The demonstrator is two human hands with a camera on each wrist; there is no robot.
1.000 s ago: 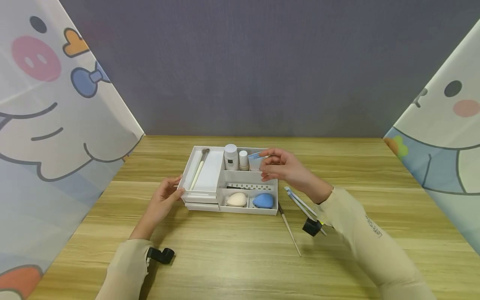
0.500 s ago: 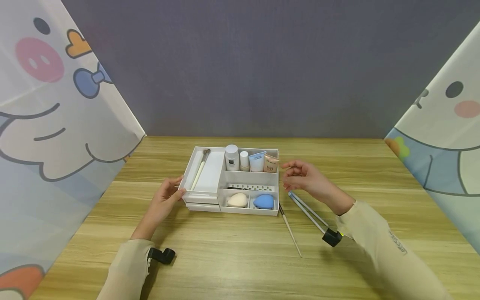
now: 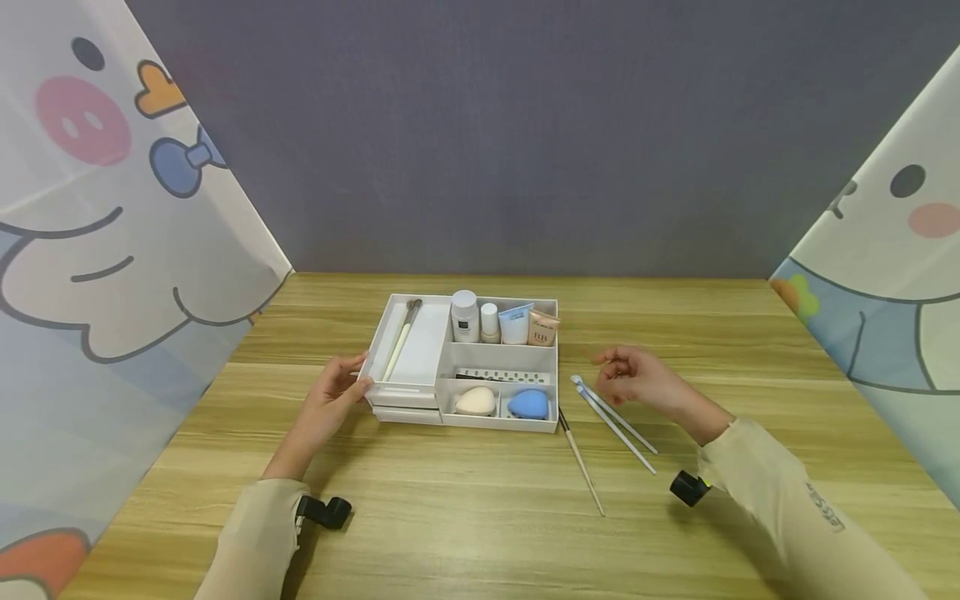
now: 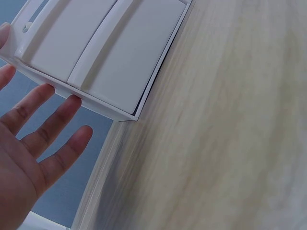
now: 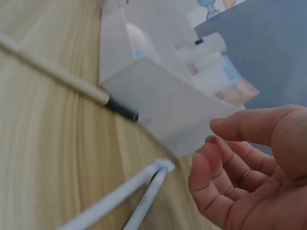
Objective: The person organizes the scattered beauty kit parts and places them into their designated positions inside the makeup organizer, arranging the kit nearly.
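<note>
A white desktop organizer (image 3: 498,423) stands mid-table, with two drawers at its left front. My left hand (image 3: 333,396) touches its left side with nearly straight fingers, thumb at the front corner; in the left wrist view, the drawer fronts (image 4: 132,52) lie just past the fingertips. Right of the organizer, my right hand (image 3: 637,383) hovers with loosely curled fingers and nothing in them. Beneath it are two thin pale sticks (image 3: 618,433), converging at bluish-white tips. A slim makeup brush (image 3: 581,467) lies nearby, dark end against the organizer.
The organizer holds a brush (image 3: 401,342) in its left tray, a white bottle (image 3: 465,321), a smaller capped bottle (image 3: 490,325), a blue tube (image 3: 516,327) and a BB tube (image 3: 542,330). Cream (image 3: 476,402) and blue (image 3: 529,405) makeup sponges sit in front.
My right hand has withdrawn from the tubes in the back compartment, moving right and toward me over the pale sticks; the BB tube is now uncovered. The left hand has stayed at the organizer.
</note>
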